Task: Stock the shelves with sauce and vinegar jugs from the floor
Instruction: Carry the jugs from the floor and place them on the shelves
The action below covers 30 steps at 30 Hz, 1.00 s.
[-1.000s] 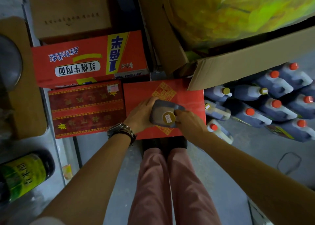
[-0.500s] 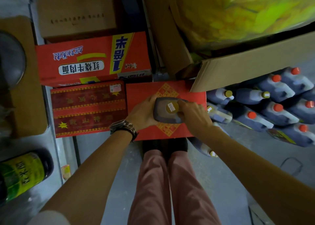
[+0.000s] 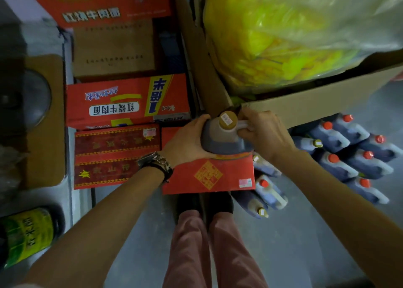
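A dark jug (image 3: 222,137) with a gold cap and a white handle is held upright above a red gift box (image 3: 209,176). My left hand (image 3: 187,143) cups its left side. My right hand (image 3: 261,133) grips the white handle on its right side. On the floor to the right lies a pile of several dark jugs (image 3: 349,152) with red caps. A few more jugs (image 3: 266,191), some gold-capped, lie by the gift box's right edge.
Red noodle cartons (image 3: 126,102) and a dark red box (image 3: 113,156) are stacked at left. A large cardboard box (image 3: 305,104) with a yellow plastic bag (image 3: 283,37) fills the upper right. A green-labelled bottle (image 3: 28,235) lies on the shelf at lower left. Grey floor lies at lower right.
Both hands have lifted the jug higher and farther from me, toward the cardboard box corner. The view has tilted up, showing more cartons at the top.
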Each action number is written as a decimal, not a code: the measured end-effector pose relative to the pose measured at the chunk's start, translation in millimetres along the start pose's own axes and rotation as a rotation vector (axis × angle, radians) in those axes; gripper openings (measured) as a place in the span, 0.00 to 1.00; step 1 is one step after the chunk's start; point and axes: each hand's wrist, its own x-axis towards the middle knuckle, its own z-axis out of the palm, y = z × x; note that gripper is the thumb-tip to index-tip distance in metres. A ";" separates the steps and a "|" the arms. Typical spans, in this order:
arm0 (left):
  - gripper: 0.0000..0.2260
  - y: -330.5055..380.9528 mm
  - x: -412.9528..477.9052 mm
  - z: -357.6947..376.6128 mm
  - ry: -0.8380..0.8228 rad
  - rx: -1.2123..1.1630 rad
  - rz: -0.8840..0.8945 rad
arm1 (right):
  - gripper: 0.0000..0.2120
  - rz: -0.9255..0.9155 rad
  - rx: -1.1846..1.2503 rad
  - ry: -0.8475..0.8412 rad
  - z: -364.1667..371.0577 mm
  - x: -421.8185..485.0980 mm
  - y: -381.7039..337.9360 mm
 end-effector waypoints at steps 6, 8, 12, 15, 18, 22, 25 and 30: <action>0.46 44.8 -16.2 -38.4 0.071 0.027 0.109 | 0.06 -0.107 -0.079 0.148 -64.1 -10.1 -22.0; 0.47 60.6 -25.6 -53.0 0.092 0.008 0.118 | 0.07 -0.150 -0.095 0.210 -85.8 -16.7 -30.0; 0.45 99.6 -53.4 -88.3 0.184 -0.005 0.180 | 0.09 -0.257 -0.029 0.317 -138.1 -26.8 -58.7; 0.47 132.2 -80.4 -117.5 0.281 -0.034 0.207 | 0.09 -0.292 0.018 0.396 -179.3 -32.0 -88.1; 0.45 159.9 -107.6 -143.6 0.380 -0.166 0.272 | 0.09 -0.351 0.034 0.483 -221.2 -40.3 -120.9; 0.42 192.7 -141.9 -175.8 0.542 -0.399 0.275 | 0.09 -0.404 0.065 0.578 -272.9 -50.6 -164.0; 0.40 217.9 -162.1 -202.3 0.665 -0.477 0.300 | 0.10 -0.475 0.081 0.630 -310.9 -55.9 -194.2; 0.36 268.7 -195.7 -246.2 0.826 -0.529 0.403 | 0.07 -0.580 0.123 0.782 -372.3 -63.2 -241.5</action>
